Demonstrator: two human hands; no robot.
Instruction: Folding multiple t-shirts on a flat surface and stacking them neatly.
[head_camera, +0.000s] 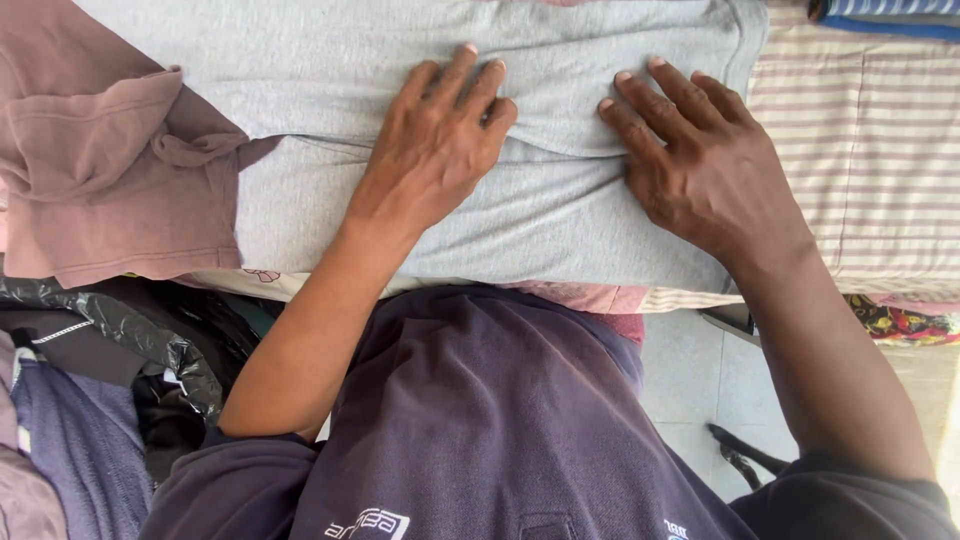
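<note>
A light grey garment (560, 215) lies spread over a surface in front of me, with a fold line running across its middle. My left hand (435, 150) rests flat on it, palm down, fingers pointing away from me over the fold. My right hand (695, 160) also presses flat on the grey cloth a little to the right, fingers slightly spread. Neither hand holds anything. My dark purple shirt (480, 420) fills the lower part of the view.
A dusty pink garment (110, 170) lies bunched at the left, touching the grey one. A pink-and-white striped cloth (870, 150) covers the surface at right. Black plastic bags (150, 350) sit lower left. Pale tiled floor (700, 380) shows below.
</note>
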